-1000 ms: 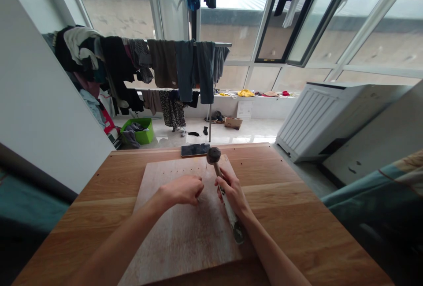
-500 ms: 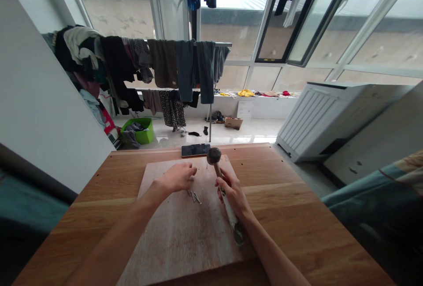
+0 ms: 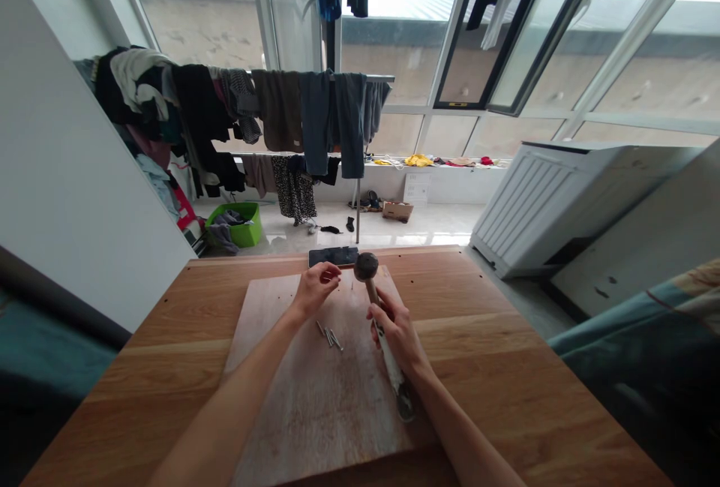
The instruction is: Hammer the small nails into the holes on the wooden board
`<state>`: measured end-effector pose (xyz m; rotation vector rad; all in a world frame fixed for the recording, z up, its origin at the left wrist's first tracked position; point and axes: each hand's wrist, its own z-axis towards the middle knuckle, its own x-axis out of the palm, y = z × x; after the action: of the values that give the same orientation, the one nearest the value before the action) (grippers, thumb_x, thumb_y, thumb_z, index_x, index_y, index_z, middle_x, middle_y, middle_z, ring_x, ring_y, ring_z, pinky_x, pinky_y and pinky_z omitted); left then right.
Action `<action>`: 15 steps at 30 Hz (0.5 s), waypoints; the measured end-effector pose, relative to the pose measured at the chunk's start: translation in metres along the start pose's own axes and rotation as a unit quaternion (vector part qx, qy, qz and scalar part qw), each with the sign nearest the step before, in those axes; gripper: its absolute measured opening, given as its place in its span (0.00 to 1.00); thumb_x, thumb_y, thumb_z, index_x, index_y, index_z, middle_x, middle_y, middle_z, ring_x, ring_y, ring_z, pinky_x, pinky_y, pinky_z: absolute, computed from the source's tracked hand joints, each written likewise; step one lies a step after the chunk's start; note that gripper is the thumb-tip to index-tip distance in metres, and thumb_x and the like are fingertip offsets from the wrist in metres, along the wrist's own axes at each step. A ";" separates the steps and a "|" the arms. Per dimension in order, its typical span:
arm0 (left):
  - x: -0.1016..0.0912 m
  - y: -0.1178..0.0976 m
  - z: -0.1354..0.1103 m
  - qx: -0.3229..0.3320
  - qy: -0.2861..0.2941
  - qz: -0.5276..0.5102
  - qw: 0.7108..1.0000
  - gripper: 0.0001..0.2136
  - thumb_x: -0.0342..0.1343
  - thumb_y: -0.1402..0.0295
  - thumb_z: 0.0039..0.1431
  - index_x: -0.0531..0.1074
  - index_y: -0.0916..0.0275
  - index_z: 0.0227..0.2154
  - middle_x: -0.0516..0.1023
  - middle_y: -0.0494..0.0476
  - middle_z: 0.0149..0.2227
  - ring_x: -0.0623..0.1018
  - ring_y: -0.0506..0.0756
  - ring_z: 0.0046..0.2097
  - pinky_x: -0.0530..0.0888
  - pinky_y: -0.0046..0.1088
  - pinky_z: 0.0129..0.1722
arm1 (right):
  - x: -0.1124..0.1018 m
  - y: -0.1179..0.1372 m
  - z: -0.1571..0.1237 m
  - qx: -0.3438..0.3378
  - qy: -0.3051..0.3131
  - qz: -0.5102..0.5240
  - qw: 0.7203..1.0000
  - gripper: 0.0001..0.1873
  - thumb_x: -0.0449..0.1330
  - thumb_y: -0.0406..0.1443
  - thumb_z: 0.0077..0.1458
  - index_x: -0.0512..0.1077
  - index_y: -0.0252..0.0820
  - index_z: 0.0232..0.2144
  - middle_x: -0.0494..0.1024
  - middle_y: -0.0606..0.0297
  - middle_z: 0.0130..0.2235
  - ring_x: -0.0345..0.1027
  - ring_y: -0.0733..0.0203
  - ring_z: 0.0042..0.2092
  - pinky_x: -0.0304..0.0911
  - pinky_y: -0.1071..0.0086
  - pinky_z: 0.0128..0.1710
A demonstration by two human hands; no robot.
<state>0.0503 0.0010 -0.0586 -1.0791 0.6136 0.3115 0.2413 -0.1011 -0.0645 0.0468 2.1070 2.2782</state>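
My right hand (image 3: 397, 326) is wrapped around the handle of a mallet (image 3: 366, 267) with a dark, rounded head. The head is raised at the far side of a pale wooden board (image 3: 315, 404). Just left of the head, a thin nail (image 3: 352, 285) stands upright in the board. My left hand (image 3: 316, 288) hovers left of that nail, its fingers curled with the tips close together; whatever they may hold is too small to make out. Several loose silver nails (image 3: 331, 338) lie on the board below the left hand.
The board rests on a wooden table (image 3: 484, 367). A phone (image 3: 331, 256) lies by the table's far edge, behind the board. Beyond are a clothes-laden drying rack (image 3: 331, 115), a green basket (image 3: 247, 228) and a white ribbed appliance (image 3: 540, 205).
My left hand has lifted from beside the loose nails and moved forward, towards the upright nail, uncovering more of the pile. The right hand and mallet have hardly moved.
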 end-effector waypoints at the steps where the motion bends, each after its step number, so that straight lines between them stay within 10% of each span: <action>1: 0.005 0.004 0.000 -0.009 -0.020 -0.022 1.000 0.07 0.55 0.71 0.60 0.77 0.62 0.37 0.82 0.56 0.36 0.83 0.53 0.37 0.79 0.28 0.39 | 0.000 0.000 0.000 0.000 0.000 -0.001 1.000 0.25 0.58 0.45 0.60 0.71 0.41 0.56 0.72 0.70 0.29 0.64 0.69 0.19 0.62 0.75 0.14; 15: 0.018 0.017 -0.011 -0.041 -0.042 -0.068 0.996 0.06 0.62 0.66 0.61 0.78 0.64 0.36 0.82 0.52 0.33 0.79 0.50 0.31 0.78 0.30 0.36 | -0.001 0.004 0.000 0.009 0.021 0.038 0.999 0.26 0.57 0.42 0.57 0.70 0.42 0.56 0.72 0.69 0.31 0.63 0.69 0.20 0.60 0.75 0.14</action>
<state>0.0521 -0.0018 -0.0851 -1.1750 0.4521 0.2642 0.2418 -0.1017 -0.0608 0.0830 2.1815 2.3228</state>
